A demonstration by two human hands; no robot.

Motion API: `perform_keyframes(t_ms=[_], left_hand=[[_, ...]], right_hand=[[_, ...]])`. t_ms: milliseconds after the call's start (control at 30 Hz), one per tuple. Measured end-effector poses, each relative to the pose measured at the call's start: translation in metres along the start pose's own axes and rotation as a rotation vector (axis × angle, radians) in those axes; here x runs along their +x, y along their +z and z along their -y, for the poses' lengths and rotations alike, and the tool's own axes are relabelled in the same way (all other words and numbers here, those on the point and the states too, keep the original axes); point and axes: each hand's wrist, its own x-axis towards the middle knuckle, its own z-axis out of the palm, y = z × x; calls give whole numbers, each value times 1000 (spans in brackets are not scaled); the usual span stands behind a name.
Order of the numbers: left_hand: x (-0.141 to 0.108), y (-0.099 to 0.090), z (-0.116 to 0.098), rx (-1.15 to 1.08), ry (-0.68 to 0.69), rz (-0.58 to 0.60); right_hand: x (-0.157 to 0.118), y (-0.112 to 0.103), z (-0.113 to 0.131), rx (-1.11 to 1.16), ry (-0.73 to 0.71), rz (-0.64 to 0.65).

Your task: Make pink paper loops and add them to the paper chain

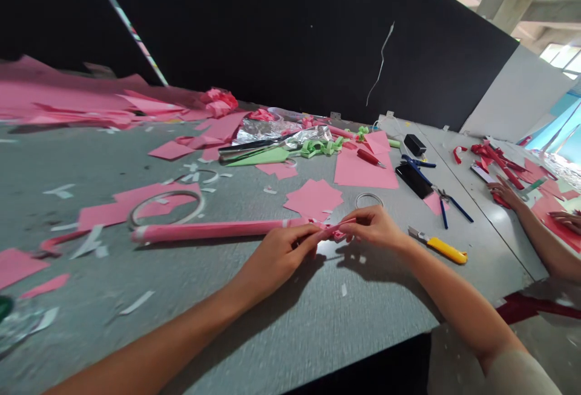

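A long pink paper-wrapped tube point(209, 230) lies across the grey table, its right end reaching my hands. My left hand point(285, 250) is closed at that end, pinching a small piece of pink paper point(332, 231). The fingertips of my right hand point(370, 225) pinch the other side of the same piece. Small folded pink bits show just under my fingers. Square pink sheets point(314, 199) lie fanned right behind my hands, and a thin wire ring point(369, 200) is behind my right hand.
A yellow cutter point(442, 248) lies right of my right hand, with pliers point(445, 201), a black phone point(414, 180) and a red-handled knife point(370, 158) farther back. A tape roll point(197, 204) touches the tube's left part. At the right, another person's hands point(506, 192) work among red paper.
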Motion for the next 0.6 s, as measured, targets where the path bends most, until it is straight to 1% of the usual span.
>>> perform_keyframes(t_ms=[233,400,500,567,600], left_hand=[[-1,3,0,62,54,77],[-1,2,2,104,70,21],[-1,0,3,126,69,18],[-2,-1,5,171,124,54],[-3,0,7,209,178,84]], right_hand=[[0,2,-2,-34,10,58],[-2,4,1,-13,-36,58],[1,-1,0,2,-64,1],[4,-9,-2,-36,-73,-77],[6,-14,-4,-74,-70,-132]])
